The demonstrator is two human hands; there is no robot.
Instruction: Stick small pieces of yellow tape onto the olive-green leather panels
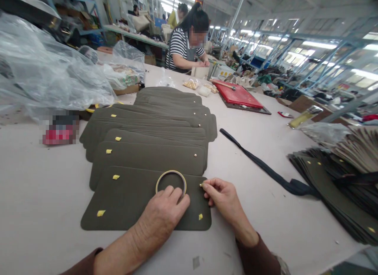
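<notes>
A dark olive panel (130, 200) with rounded corners lies nearest me, with yellow tape bits (100, 213) stuck on it. My left hand (167, 208) is closed on the lower edge of a yellow tape roll (158, 180), which rests on the panel. At the panel's upper right corner, my right hand (221, 196) pinches a small yellow piece (201, 184). Behind lies an overlapping row of similar panels (153, 153), some with small metal studs (195, 155) and yellow bits.
A black strap (260, 162) crosses the table (251, 212) toward more fanned panels (330, 196) at right. Clear plastic bags (53, 66) are heaped at left. A red board (238, 94) lies farther back, near a person (184, 50) working across the table.
</notes>
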